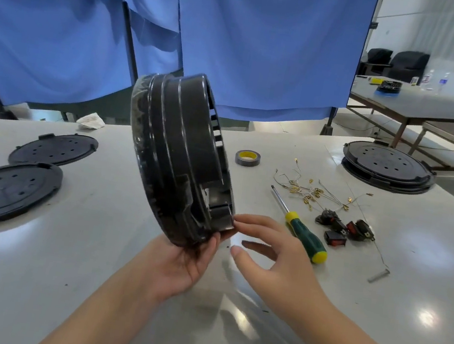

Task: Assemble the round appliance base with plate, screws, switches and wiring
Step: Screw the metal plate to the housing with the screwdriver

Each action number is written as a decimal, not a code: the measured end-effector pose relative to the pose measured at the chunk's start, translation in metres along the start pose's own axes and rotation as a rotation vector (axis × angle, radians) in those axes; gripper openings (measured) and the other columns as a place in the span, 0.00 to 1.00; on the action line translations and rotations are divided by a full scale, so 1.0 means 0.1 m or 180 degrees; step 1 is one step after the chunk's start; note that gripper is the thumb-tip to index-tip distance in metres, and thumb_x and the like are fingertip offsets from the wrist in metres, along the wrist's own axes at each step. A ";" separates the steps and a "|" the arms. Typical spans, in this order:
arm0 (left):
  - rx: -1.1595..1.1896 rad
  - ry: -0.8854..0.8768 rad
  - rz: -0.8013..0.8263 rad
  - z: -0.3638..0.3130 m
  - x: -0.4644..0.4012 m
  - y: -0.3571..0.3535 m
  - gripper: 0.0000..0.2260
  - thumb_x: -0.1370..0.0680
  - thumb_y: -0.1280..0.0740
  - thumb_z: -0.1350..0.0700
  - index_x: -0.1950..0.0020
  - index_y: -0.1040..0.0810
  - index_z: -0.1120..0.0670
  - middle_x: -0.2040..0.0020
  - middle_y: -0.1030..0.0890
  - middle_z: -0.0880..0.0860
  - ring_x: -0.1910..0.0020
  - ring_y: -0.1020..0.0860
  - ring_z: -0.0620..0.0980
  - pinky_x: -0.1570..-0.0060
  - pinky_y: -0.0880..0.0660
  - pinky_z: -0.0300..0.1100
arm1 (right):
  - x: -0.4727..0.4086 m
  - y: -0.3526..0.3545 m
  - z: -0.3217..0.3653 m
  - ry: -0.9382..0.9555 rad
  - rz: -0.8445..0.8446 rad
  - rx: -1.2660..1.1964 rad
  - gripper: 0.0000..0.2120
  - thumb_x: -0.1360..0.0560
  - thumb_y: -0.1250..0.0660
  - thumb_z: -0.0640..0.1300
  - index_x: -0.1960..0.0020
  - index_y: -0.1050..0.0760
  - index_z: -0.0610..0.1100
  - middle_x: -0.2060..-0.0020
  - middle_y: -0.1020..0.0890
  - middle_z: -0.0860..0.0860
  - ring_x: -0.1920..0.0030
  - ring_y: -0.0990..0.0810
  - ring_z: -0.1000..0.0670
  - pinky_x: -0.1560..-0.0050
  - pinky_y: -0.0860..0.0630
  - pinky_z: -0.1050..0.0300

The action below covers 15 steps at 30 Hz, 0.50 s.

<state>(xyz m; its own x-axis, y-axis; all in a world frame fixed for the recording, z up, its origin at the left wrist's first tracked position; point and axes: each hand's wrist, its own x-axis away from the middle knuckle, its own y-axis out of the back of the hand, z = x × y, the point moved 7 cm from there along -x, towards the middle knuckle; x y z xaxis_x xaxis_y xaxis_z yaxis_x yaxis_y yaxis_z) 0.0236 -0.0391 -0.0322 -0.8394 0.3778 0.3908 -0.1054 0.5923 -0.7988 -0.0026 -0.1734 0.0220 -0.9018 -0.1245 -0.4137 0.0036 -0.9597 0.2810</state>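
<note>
Round base (181,153) standing on edge at centre frame, tilting, lower rim cupped by left hand (181,261), fingers curling round it. Right hand (271,259) reaching in beside, fingers spread, fingertips touching the rim's notch. Lying right on the surface (87,283): screwdriver (300,226), switches (343,227), wires (313,191). Farther back, tape roll (247,158); two plates (30,170) resting at left.

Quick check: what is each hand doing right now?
Left hand: holds the round base on edge from below.
Right hand: open, fingertips at the base's lower rim, holding nothing.
</note>
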 end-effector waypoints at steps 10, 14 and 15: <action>-0.0393 -0.1041 -0.0454 -0.02 0.03 0.03 0.16 0.19 0.46 0.68 0.50 0.19 0.71 0.61 0.16 0.62 0.66 0.16 0.51 0.67 0.19 0.38 | 0.07 -0.26 -0.23 -0.0985 0.0343 0.0062 0.41 0.51 0.26 0.72 0.41 0.31 0.64 0.42 0.28 0.69 0.40 0.30 0.68 0.41 0.31 0.64; -0.0873 -0.1211 -0.0495 0.03 0.11 -0.03 0.15 0.17 0.46 0.63 0.36 0.25 0.65 0.47 0.17 0.64 0.55 0.15 0.55 0.63 0.18 0.43 | -0.01 -0.28 -0.20 -0.0991 0.0315 -0.0423 0.25 0.44 0.22 0.62 0.49 0.23 0.64 0.49 0.18 0.63 0.48 0.23 0.67 0.51 0.27 0.72; -0.1097 -0.1288 -0.0482 0.02 0.12 -0.06 0.15 0.17 0.46 0.63 0.36 0.24 0.63 0.46 0.16 0.63 0.52 0.15 0.57 0.59 0.17 0.46 | -0.04 -0.29 -0.15 -0.0859 0.0370 -0.0550 0.16 0.38 0.21 0.54 0.53 0.21 0.65 0.53 0.17 0.62 0.51 0.21 0.66 0.55 0.27 0.74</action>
<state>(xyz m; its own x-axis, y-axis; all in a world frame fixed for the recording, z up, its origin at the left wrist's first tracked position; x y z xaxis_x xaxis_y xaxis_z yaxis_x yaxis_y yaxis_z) 0.0128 -0.0396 -0.0238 -0.9736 0.0068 0.2284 -0.1173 0.8431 -0.5249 0.0069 -0.1490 0.0027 -0.9728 -0.1867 -0.1368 0.1656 -0.9744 0.1524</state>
